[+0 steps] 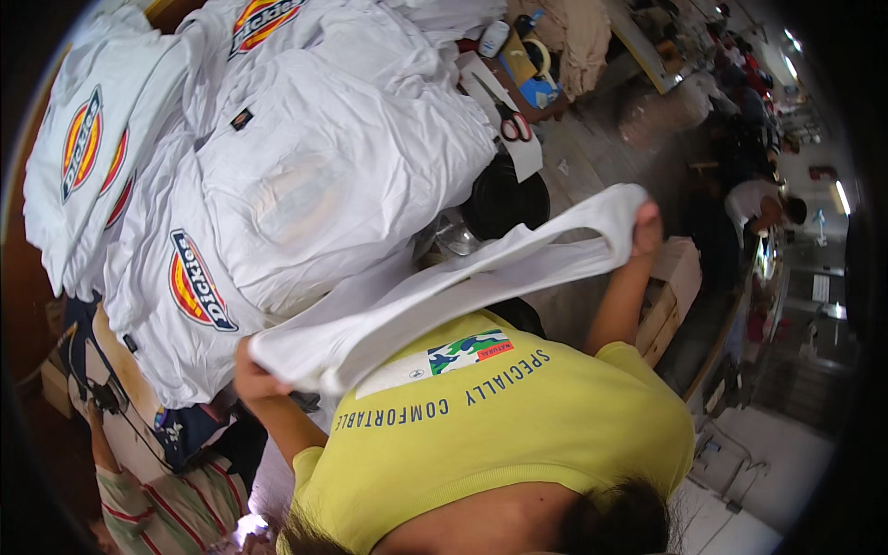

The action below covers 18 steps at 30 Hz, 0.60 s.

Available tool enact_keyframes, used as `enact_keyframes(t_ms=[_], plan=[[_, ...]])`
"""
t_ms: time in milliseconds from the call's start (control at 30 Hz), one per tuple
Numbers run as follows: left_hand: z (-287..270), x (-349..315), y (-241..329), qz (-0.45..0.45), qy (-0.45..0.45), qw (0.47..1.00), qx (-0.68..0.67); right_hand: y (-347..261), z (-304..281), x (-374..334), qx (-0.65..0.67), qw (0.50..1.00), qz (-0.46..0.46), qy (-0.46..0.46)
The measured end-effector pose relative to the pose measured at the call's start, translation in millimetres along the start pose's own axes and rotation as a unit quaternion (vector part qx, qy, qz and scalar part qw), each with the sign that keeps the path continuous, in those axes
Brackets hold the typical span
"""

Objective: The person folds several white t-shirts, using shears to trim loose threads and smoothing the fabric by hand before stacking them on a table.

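A white T-shirt (462, 277) is stretched out between my two hands in front of my chest. My left hand (256, 372) is closed on one end, beside the pile of white shirts (314, 111). My right hand (647, 229) grips the other end, higher and well to the right, next to an open loop of the cloth. Between them the fabric hangs in long folds. Several shirts in the pile carry a red, yellow and blue printed emblem (194, 287).
Red-handled scissors (515, 127) lie on white paper beyond the pile, near a tape roll (537, 58) and a white bottle (494, 39). A co-worker's striped sleeve (125, 499) is at lower left. Another person in white (754, 205) bends over at far right. A wooden box (668, 296) stands near my right arm.
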<state>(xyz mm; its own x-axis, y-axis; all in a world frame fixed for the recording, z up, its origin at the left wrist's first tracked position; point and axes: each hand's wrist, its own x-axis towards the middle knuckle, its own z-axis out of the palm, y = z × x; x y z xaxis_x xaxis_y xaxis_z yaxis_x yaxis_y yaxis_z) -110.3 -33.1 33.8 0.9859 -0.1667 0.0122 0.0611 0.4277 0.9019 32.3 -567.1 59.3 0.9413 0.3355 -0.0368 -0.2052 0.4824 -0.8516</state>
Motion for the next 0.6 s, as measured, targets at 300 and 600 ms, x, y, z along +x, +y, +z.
enact_keyframes(t_ms=[300,600], plan=[[-129.1,151.4,28.1,0.057,0.012,0.922,-0.384,79.2,108.2,299.5,-0.041,0.995,0.069,-0.063],[-172.2,187.4,-14.2,-0.039,0.22,0.927,-0.302,149.4,110.9,373.4,-0.017,0.942,0.329,-0.069]])
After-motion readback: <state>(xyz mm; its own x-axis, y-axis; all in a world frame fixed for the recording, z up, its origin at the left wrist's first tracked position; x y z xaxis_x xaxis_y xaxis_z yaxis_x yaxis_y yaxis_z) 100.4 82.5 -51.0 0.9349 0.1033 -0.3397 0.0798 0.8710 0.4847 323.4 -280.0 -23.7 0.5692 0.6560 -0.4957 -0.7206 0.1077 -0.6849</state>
